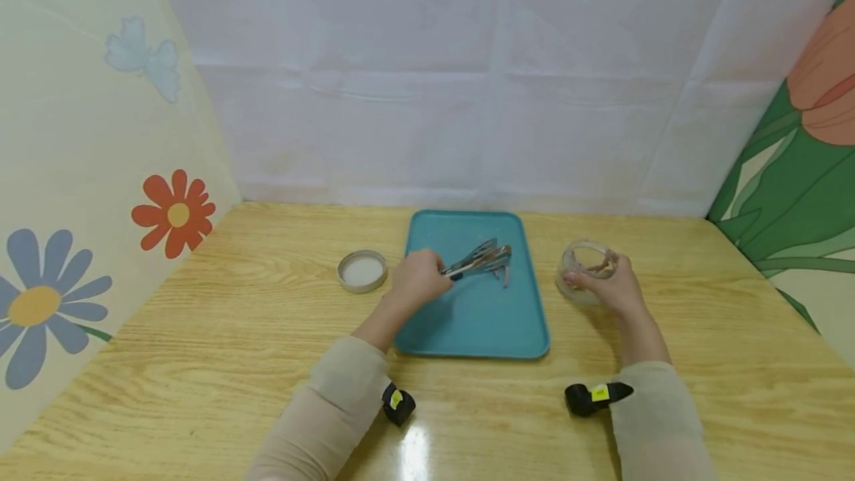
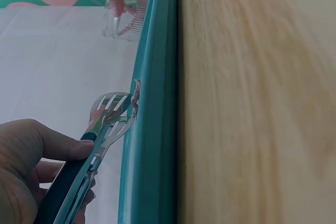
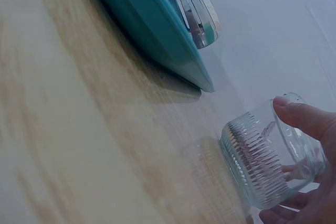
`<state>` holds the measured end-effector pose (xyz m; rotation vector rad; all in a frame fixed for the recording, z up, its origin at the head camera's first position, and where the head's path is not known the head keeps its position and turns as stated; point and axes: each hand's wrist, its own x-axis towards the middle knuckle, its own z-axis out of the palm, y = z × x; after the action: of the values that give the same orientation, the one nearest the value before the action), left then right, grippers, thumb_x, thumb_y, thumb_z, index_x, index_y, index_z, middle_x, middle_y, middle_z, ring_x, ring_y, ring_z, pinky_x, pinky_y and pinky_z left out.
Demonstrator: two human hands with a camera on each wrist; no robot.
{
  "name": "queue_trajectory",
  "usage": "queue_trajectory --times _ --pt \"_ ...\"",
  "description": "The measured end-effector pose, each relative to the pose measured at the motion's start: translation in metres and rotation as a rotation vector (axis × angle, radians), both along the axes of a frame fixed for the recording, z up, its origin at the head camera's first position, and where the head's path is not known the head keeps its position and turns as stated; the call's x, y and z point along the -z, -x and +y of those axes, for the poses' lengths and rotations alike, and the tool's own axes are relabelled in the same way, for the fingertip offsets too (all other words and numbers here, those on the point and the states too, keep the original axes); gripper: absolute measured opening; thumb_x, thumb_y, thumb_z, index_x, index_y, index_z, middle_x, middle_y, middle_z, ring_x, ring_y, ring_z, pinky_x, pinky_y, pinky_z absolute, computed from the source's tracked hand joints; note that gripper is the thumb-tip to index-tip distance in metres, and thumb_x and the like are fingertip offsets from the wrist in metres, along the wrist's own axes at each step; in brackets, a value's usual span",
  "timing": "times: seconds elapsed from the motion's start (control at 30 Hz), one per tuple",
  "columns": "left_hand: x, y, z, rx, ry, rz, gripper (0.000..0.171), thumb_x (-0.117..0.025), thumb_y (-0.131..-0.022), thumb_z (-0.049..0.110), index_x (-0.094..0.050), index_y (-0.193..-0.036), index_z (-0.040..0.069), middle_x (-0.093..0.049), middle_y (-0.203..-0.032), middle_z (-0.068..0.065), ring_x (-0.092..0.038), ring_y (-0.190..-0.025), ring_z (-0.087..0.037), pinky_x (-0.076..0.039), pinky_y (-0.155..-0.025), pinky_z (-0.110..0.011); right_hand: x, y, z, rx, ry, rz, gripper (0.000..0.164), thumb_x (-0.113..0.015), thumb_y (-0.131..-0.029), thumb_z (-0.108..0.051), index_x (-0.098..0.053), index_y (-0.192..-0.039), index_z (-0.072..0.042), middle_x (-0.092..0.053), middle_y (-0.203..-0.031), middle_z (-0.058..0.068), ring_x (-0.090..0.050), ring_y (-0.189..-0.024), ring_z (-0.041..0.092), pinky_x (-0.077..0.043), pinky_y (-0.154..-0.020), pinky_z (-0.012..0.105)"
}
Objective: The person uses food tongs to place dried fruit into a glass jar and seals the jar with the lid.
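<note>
Over a tray [image 1: 484,329], left hand [image 1: 419,277] grips slotted metal tongs [image 1: 476,264]; right hand [image 1: 617,286] holds a ribbed, likely glass jar [image 3: 257,161].

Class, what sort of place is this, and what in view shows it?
Probably a small staged filming or practice corner: a creased white backdrop behind a wood-grain table, with flower-printed panels on both sides.

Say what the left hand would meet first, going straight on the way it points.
Probably the blue tray, tongs leading, unless pinkish strips by their tips come first; depth is unclear.
</note>
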<state>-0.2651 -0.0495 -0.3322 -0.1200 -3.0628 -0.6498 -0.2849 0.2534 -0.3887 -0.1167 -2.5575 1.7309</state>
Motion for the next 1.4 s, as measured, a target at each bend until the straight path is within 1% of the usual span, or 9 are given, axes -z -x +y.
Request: queue_trajectory --times 0.23,0.37,0.53,0.63,0.7,0.83,0.93,1.17,1.4 --pt "-0.001 -0.001 0.001 -0.014 0.021 0.007 0.022 -0.058 -0.069 0.011 -0.045 -0.051 0.013 -0.033 -0.048 0.002 -0.026 -0.043 -0.012 -0.021 -0.037 -0.026 0.011 0.007 0.003 0.013 -0.007 0.009 0.115 -0.072 -0.061 -0.046 0.003 -0.137 -0.003 -0.03 -0.12 0.021 -0.034 -0.105 0.031 -0.028 -0.086 0.044" --pt "-0.001 -0.001 -0.002 -0.02 0.046 0.023 0.016 -0.058 -0.068 0.009 -0.051 -0.053 0.012 -0.039 -0.05 0.001 -0.029 -0.045 -0.013 -0.023 -0.037 -0.026 0.012 0.009 0.005 0.012 -0.012 0.017 0.117 -0.071 -0.06 -0.049 0.003 -0.137 -0.002 -0.029 -0.12 0.022 -0.033 -0.106 0.033 -0.028 -0.086 0.045" --pt "-0.002 -0.002 0.0 -0.025 0.065 0.008 0.011 -0.055 -0.068 0.009 -0.058 -0.058 0.011 -0.044 -0.051 0.0 -0.032 -0.045 -0.014 -0.025 -0.037 -0.027 0.013 0.011 0.007 0.016 -0.013 0.009 0.119 -0.071 -0.058 -0.05 0.004 -0.137 -0.003 -0.03 -0.119 0.021 -0.034 -0.105 0.032 -0.028 -0.086 0.044" --pt "-0.003 -0.003 0.002 -0.03 0.076 0.005 0.012 -0.054 -0.068 0.008 -0.058 -0.058 0.013 -0.043 -0.052 0.0 -0.032 -0.046 -0.014 -0.026 -0.037 -0.028 0.015 0.012 0.008 0.015 -0.004 0.009 0.118 -0.071 -0.058 -0.049 0.004 -0.137 -0.004 -0.03 -0.12 0.02 -0.035 -0.106 0.032 -0.028 -0.087 0.044" --pt "-0.003 -0.004 0.004 -0.021 0.083 -0.001 0.015 -0.053 -0.068 0.007 -0.052 -0.055 0.013 -0.04 -0.05 0.0 -0.03 -0.046 -0.014 -0.024 -0.038 -0.028 0.013 0.01 0.007 0.011 0.005 0.005 0.119 -0.072 -0.058 -0.049 0.005 -0.137 -0.004 -0.03 -0.121 0.021 -0.034 -0.106 0.032 -0.028 -0.088 0.045" --pt "-0.004 -0.005 0.006 -0.012 0.119 0.013 0.017 -0.054 -0.068 0.008 -0.049 -0.052 0.014 -0.041 -0.052 0.0 -0.034 -0.048 -0.015 -0.027 -0.039 -0.029 0.009 0.008 0.005 0.008 0.006 0.003 0.119 -0.072 -0.058 -0.049 0.005 -0.137 -0.004 -0.029 -0.121 0.021 -0.033 -0.107 0.032 -0.027 -0.089 0.045" --pt "-0.004 -0.005 0.008 -0.013 0.135 0.032 0.014 -0.056 -0.068 0.009 -0.055 -0.055 0.016 -0.047 -0.055 0.0 -0.04 -0.051 -0.016 -0.032 -0.04 -0.031 0.01 0.008 0.005 0.009 0.01 0.007 0.119 -0.072 -0.058 -0.049 0.005 -0.137 -0.004 -0.029 -0.121 0.021 -0.034 -0.107 0.032 -0.027 -0.089 0.045" --pt "-0.001 -0.005 0.009 -0.007 0.116 0.013 0.016 -0.054 -0.07 0.007 -0.06 -0.058 0.016 -0.048 -0.054 0.001 -0.038 -0.051 -0.016 -0.032 -0.041 -0.031 0.018 0.014 0.009 0.007 -0.006 0.017 0.117 -0.071 -0.059 -0.049 0.005 -0.137 -0.004 -0.03 -0.12 0.019 -0.036 -0.105 0.031 -0.028 -0.087 0.044" --pt "0.0 -0.005 0.009 0.0 0.108 0.021 0.019 -0.053 -0.071 0.005 -0.057 -0.054 0.014 -0.046 -0.052 0.0 -0.033 -0.049 -0.016 -0.028 -0.041 -0.029 0.017 0.013 0.009 0.009 -0.001 0.011 0.118 -0.071 -0.059 -0.049 0.005 -0.137 -0.004 -0.03 -0.12 0.019 -0.036 -0.105 0.031 -0.028 -0.087 0.044"
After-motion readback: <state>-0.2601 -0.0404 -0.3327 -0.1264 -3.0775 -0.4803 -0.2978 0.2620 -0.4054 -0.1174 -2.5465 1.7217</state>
